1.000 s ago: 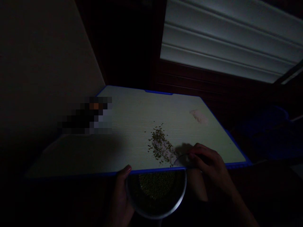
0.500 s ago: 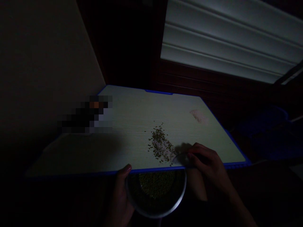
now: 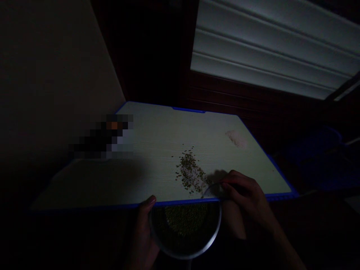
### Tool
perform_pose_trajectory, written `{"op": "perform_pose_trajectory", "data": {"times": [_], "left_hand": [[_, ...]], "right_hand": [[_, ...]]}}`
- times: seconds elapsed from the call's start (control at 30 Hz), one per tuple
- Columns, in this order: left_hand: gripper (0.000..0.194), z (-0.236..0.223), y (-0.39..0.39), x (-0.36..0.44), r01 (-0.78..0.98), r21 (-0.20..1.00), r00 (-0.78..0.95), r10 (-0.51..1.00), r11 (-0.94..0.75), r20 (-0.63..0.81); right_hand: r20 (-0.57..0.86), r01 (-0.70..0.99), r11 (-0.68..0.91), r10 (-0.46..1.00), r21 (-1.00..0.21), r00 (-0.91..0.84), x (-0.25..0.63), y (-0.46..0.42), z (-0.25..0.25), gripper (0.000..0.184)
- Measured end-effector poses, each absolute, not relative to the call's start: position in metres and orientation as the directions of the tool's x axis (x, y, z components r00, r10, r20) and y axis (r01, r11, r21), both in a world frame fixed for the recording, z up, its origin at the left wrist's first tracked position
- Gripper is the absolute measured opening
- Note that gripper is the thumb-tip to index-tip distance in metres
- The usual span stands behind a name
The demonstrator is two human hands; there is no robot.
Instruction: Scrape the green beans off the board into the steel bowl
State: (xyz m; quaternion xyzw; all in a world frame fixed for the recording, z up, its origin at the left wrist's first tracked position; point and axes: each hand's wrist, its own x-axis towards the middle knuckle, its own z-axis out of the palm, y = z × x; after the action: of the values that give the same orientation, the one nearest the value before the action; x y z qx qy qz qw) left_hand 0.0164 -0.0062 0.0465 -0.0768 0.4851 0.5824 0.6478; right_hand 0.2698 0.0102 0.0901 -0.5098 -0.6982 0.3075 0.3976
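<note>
White blue-edged cutting board [image 3: 168, 131] | dark green seed scatter [image 3: 189, 172] | my left hand [image 3: 143, 228] curled, gripping round steel bowl [image 3: 218, 225] | my right hand [image 3: 247, 198] half-closed on pale curved scoop [image 3: 213, 190] (too dim to tell material)

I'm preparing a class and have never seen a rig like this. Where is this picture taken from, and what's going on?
A camera worn on a person's head looks down at their bare hands. The left hand holds a metal bowl of greenish grains at the near edge of a pale, blue-edged board. On the board lie a pile of dark green bits and a pale pinkish patch. The right hand holds a thin curved item, too dark to identify, beside the pile.
</note>
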Motion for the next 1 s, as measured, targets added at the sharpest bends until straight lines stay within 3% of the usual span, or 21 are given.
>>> {"op": "perform_pose_trajectory", "data": {"times": [0.13, 0.4, 0.6, 1.0], "left_hand": [[0.01, 0.045, -0.007, 0.015, -0.837, 0.46, -0.137, 0.699, 0.297, -0.702], [0.017, 0.042, -0.008, 0.014, -0.834, 0.461, -0.137, 0.696, 0.303, -0.705], [0.004, 0.046, -0.008, 0.014, -0.864, 0.399, -0.089, 0.688, 0.306, -0.72], [0.017, 0.038, -0.009, 0.012, -0.862, 0.415, -0.091, 0.717, 0.29, -0.691]], "right_hand": [[0.254, 0.465, 0.316, 0.948, -0.827, -0.192, 0.268, 0.011, 0.092, 0.011], [0.263, 0.473, 0.351, 0.934, -0.808, -0.244, 0.263, 0.015, 0.094, 0.011], [0.234, 0.437, 0.299, 0.952, -0.848, -0.198, 0.264, 0.013, 0.092, 0.012], [0.256, 0.461, 0.36, 0.927, -0.811, -0.273, 0.258, 0.02, 0.096, 0.012]]}}
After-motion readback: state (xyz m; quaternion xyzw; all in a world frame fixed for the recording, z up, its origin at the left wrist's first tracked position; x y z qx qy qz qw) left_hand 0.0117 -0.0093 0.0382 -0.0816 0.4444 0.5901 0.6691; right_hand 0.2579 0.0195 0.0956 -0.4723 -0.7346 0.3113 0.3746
